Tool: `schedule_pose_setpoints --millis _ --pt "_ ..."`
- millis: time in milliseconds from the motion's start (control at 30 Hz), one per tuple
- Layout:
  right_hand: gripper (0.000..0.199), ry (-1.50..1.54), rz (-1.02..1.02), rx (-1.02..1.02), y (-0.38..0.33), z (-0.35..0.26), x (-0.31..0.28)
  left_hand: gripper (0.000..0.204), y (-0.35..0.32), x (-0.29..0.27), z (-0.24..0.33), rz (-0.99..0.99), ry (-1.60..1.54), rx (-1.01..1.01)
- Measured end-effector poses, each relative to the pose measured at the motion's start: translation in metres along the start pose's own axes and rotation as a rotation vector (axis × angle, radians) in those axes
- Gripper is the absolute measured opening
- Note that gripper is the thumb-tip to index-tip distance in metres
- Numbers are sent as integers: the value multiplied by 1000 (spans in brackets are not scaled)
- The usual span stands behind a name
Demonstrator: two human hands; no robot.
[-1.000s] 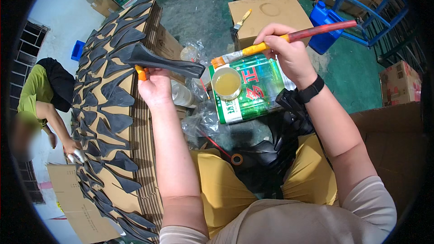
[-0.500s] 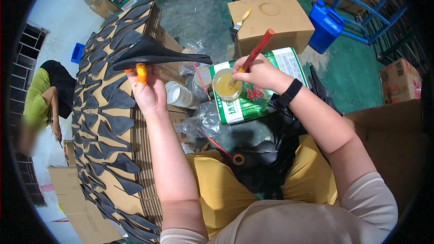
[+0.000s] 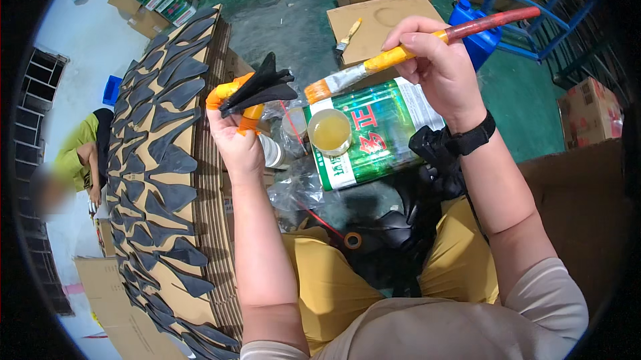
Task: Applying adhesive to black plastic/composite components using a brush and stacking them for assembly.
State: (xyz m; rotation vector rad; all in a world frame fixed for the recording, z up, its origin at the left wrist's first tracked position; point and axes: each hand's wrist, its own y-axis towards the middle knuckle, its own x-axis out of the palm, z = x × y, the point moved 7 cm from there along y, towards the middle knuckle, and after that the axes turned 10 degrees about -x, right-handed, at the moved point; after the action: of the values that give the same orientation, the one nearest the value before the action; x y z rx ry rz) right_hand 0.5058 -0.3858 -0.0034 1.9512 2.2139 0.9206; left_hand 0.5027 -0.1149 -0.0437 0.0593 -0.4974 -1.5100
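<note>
Gluing step in hand. Left hand clenched on black piece, raised left of green can. Right hand grasping brush above can. Next: likely bristles to piece, steadily.

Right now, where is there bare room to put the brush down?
The nearer cardboard box top is mostly bare beside the small brush. Green floor right of the tin is open. It is crowded around the tin: plastic bags, and black pieces covering the cardboard sheets on the left.
</note>
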Motion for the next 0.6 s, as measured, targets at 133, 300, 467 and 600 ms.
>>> schedule_pose_setpoints --millis 133,300,467,600 --pt "15 -27 -51 -15 -4 -8 13 49 -4 13 -2 -75 56 -2" --pt "15 -119 -53 -49 -6 -3 7 47 -6 16 -2 -86 18 -3" --pt "15 -51 -42 -61 -7 -11 15 46 -7 17 -3 -76 50 -25" --pt "15 -83 -48 -90 -9 -7 22 45 -7 16 -3 -82 117 -22"
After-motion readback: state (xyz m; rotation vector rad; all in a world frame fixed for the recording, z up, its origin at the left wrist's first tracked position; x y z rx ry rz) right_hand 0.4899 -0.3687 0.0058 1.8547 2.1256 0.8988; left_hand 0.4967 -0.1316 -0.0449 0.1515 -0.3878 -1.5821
